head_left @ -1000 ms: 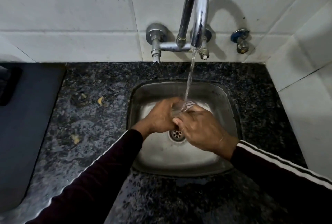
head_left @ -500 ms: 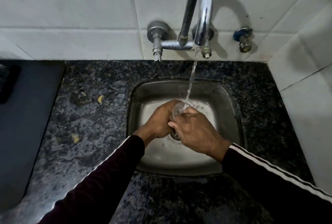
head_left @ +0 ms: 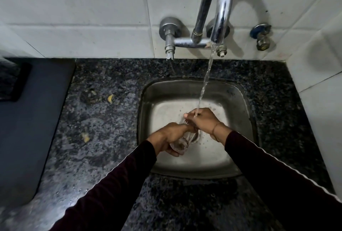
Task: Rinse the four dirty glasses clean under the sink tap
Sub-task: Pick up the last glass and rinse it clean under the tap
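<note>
Left hand (head_left: 171,135) grips a glass (head_left: 182,142) tilted over the sink (head_left: 148,112); right hand (head_left: 202,119) curls at its mouth, grip unclear, under the tap (head_left: 220,6) stream.

A dark speckled stone counter (head_left: 103,138) runs from the white tiled wall (head_left: 74,12) at the back to the near edge, wet and shiny along its left part. Three small yellow scraps lie on it: one (head_left: 110,98) toward the back, a fainter one (head_left: 93,93) just left of it, another (head_left: 85,137) nearer the front. A flat dark grey slab (head_left: 33,123) covers the counter's left edge, with a black block (head_left: 13,80) at its back corner. A small blue-capped valve (head_left: 261,35) juts from the wall at the right
</note>
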